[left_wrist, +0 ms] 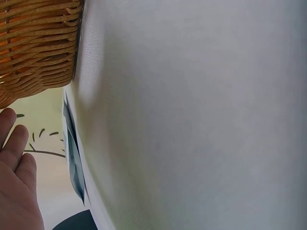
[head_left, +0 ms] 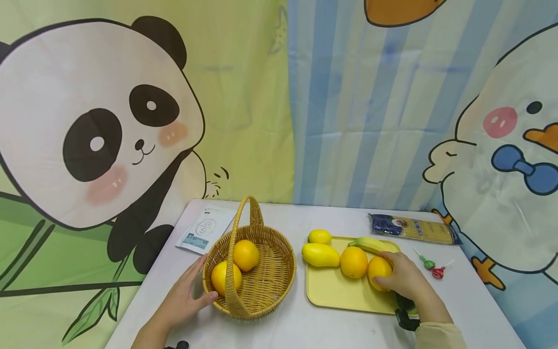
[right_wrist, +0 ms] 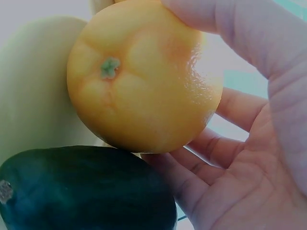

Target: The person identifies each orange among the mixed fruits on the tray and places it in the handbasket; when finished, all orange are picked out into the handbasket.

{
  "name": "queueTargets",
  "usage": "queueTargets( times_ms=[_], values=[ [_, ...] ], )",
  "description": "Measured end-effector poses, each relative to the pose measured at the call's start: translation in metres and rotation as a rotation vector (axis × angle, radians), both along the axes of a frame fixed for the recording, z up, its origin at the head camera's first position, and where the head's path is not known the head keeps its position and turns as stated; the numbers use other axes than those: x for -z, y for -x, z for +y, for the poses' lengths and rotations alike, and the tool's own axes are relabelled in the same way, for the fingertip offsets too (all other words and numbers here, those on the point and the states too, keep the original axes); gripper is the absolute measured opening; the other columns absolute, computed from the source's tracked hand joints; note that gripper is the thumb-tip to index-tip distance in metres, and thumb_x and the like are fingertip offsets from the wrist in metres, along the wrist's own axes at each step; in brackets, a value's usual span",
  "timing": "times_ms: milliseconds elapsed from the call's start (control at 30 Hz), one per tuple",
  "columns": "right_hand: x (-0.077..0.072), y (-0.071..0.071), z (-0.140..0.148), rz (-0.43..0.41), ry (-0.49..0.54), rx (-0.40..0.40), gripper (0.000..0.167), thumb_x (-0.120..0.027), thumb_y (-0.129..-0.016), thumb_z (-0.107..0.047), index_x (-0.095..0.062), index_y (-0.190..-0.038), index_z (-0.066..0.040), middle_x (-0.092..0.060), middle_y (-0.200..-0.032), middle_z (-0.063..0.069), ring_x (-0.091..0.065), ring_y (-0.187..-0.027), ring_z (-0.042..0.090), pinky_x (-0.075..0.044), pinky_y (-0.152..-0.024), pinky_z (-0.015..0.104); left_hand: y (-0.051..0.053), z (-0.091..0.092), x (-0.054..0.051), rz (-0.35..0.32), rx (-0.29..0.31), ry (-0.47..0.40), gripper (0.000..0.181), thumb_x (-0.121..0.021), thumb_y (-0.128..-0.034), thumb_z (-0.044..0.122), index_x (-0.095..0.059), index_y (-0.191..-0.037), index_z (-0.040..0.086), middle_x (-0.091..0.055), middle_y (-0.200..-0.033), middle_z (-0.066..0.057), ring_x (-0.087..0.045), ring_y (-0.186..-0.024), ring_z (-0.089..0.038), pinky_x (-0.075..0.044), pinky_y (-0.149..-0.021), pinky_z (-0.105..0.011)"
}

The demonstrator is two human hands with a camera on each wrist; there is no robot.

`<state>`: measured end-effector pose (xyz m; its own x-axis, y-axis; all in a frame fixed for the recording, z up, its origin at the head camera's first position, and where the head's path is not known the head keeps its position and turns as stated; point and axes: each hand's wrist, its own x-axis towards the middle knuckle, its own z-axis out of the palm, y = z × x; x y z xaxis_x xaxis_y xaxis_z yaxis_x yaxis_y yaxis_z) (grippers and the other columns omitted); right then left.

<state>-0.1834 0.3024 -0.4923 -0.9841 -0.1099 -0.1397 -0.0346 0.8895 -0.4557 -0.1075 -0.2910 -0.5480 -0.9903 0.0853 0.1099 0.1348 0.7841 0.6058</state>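
Observation:
My right hand (head_left: pixel 403 276) grips an orange (head_left: pixel 379 273) at the right part of a yellow tray (head_left: pixel 335 295), thumb and fingers curled round it. In the right wrist view, a dark green oblong fruit or vegetable (right_wrist: pixel 86 187) lies below that orange (right_wrist: pixel 144 76). Another orange (head_left: pixel 354 262), a banana (head_left: pixel 368 244), a yellow mango (head_left: pixel 320 255) and a lemon (head_left: pixel 320 236) are on or at the tray. My left hand (head_left: pixel 180 298) rests with extended fingers against the left side of a handled wicker basket (head_left: pixel 285 286), which holds two oranges (head_left: pixel 246 255).
Behind the basket lies a white packet (head_left: pixel 205 228). A pack of pasta (head_left: pixel 414 229) lies at the back right, with a green lollipop (head_left: pixel 429 264) and a red lollipop (head_left: pixel 438 273) in front of it. A printed curtain (head_left: pixel 244 145) hangs behind the white table (head_left: pixel 301 329).

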Motion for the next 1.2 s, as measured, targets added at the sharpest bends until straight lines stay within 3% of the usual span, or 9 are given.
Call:
queueTargets(
  times_ms=[233, 933, 1200],
  values=[
    [-0.005, -0.001, 0.001, 0.026, 0.014, -0.008, 0.085, -0.088, -0.079, -0.046, -0.058, -0.143, 0.000, -0.059, -0.139, 0.032, -0.059, -0.119, 0.045, -0.048, -0.105, 0.071, 0.002, 0.000, 0.001, -0.011, -0.007, 0.002, 0.105, -0.079, -0.0859, 0.057, -0.022, -0.168, 0.026, -0.029, -0.172, -0.016, -0.033, -0.155, -0.048, -0.034, -0.116, -0.077],
    [-0.018, -0.003, 0.005, 0.104, 0.034, -0.055, 0.082, -0.089, -0.079, -0.045, -0.060, -0.141, 0.002, -0.067, -0.131, 0.027, -0.064, -0.109, 0.036, -0.057, -0.094, 0.059, 0.000, 0.001, -0.001, -0.002, 0.004, -0.005, 0.104, -0.079, -0.0866, 0.056, -0.022, -0.168, 0.024, -0.030, -0.172, -0.017, -0.034, -0.154, -0.049, -0.034, -0.116, -0.077],
    [-0.029, 0.000, 0.002, 0.097, 0.042, -0.082, 0.085, -0.087, -0.081, -0.046, -0.057, -0.143, 0.003, -0.064, -0.135, 0.028, -0.063, -0.108, 0.034, -0.059, -0.091, 0.055, 0.000, 0.000, -0.001, -0.002, 0.002, -0.006, 0.105, -0.079, -0.0862, 0.056, -0.022, -0.168, 0.025, -0.030, -0.172, -0.017, -0.034, -0.154, -0.048, -0.035, -0.115, -0.077]
  ],
)
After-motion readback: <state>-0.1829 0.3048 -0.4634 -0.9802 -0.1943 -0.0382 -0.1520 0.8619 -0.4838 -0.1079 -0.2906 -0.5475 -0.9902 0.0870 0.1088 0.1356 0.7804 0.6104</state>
